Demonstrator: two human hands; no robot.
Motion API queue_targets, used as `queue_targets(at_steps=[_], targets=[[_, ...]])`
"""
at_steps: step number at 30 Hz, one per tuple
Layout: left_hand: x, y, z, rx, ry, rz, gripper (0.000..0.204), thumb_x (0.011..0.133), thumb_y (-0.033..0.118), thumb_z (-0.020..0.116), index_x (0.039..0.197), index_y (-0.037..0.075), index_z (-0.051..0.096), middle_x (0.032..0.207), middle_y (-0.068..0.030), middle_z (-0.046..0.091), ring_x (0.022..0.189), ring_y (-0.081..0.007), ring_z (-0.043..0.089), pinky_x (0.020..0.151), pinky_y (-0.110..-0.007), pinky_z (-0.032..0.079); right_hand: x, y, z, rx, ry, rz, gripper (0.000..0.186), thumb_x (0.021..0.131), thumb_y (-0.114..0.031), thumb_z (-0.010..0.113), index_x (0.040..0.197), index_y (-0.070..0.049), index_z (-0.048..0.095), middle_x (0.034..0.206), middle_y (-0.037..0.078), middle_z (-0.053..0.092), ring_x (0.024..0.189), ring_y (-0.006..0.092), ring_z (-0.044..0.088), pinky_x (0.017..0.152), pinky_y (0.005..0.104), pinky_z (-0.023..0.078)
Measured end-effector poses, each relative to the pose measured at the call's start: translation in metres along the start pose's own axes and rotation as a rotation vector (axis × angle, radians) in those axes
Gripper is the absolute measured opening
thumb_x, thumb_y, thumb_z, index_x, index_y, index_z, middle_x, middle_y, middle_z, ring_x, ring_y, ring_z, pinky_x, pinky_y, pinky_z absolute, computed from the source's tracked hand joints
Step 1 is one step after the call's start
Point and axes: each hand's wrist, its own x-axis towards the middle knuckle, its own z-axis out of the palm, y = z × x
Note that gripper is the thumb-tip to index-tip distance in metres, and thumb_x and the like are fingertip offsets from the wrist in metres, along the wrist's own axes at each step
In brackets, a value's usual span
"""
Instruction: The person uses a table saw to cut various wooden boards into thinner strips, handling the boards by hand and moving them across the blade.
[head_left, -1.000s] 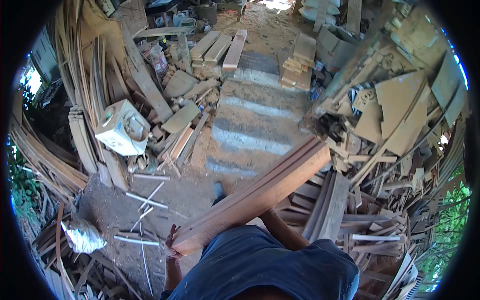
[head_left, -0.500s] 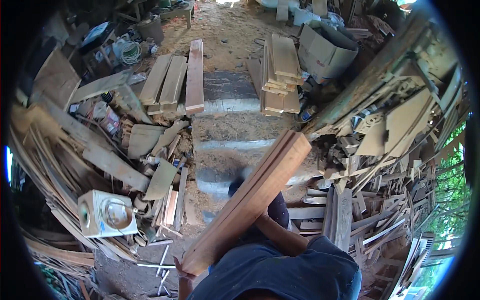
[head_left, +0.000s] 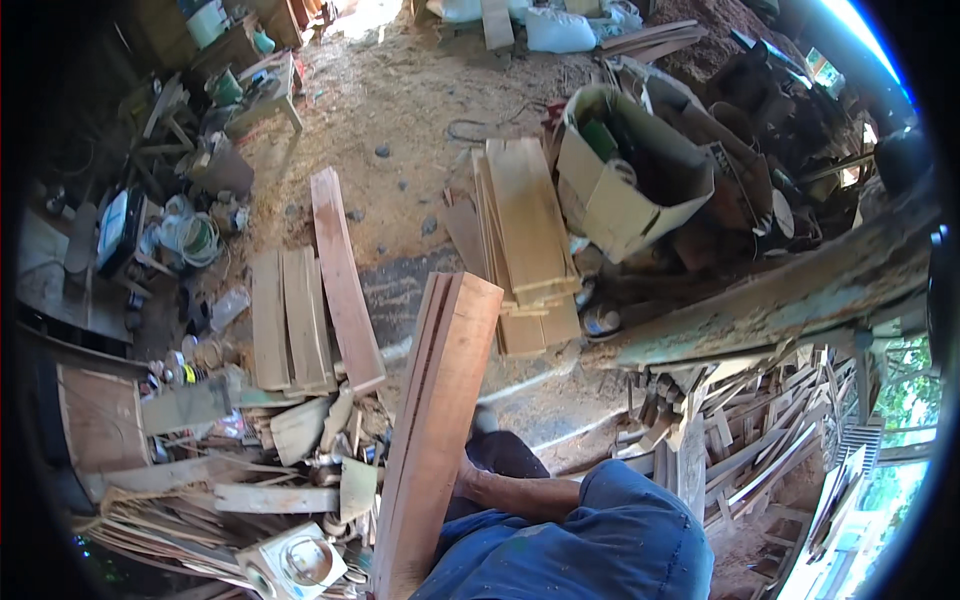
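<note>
While one person in a blue shirt (head_left: 590,545) stands at the bottom of the view, one long load of reddish wood (head_left: 440,430) is held up in front, slanting, with its top end near the middle of the view and its low end by the shirt. Dark lines run down its side, but how many boards make it up is hard to tell. Of the two hands, only one shows: the right hand (head_left: 467,480) is pressed to the right side of the wood and holds it, with its fingers hidden behind. The left hand is out of sight, so what it is doing cannot be told. Past the wood, on the left, two pale boards (head_left: 306,320) lie side by side on top of a low pile, and one longer pink board (head_left: 345,280) lies just beside them. On the right is one stack of flat boards (head_left: 525,220), with too many layers to count. Next to that stands one big open cardboard box (head_left: 610,205). One white box with a round hole (head_left: 300,563) sits low on the left. Far off are one small bench (head_left: 258,112) and at least two white sacks (head_left: 560,32).
</note>
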Motion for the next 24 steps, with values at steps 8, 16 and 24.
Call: queue_targets(at_steps=[8,16,24], targets=[[0.025,0.108,0.136,0.003,-0.086,0.007,0.063,0.093,0.057,0.054,0.141,0.016,0.048,0.143,-0.0138,0.051,0.133,-0.0377,0.049,0.099,-0.060,0.050,0.138,-0.117,0.113,-0.238,0.050,-0.077,0.062,0.101,-0.058,0.041,0.137,-0.010,0.055,0.132,0.013,0.063,0.120,0.0296,0.061,0.107,0.0506,0.047],[0.029,0.227,0.192,-0.017,-0.103,0.024,0.062,0.093,0.056,0.055,0.140,0.016,0.049,0.143,-0.0136,0.051,0.133,-0.0376,0.049,0.099,-0.060,0.050,0.199,-0.195,0.200,-0.250,0.267,-0.210,0.063,0.101,-0.059,0.041,0.137,-0.010,0.055,0.132,0.013,0.063,0.120,0.0298,0.061,0.107,0.0506,0.047],[0.001,0.314,0.234,-0.048,-0.106,0.065,0.060,0.094,0.056,0.055,0.139,0.016,0.050,0.143,-0.0134,0.051,0.133,-0.0375,0.049,0.099,-0.060,0.050,0.268,-0.263,0.273,-0.221,0.364,-0.346,0.063,0.100,-0.060,0.041,0.137,-0.010,0.055,0.132,0.013,0.063,0.120,0.0300,0.061,0.107,0.0507,0.047]])
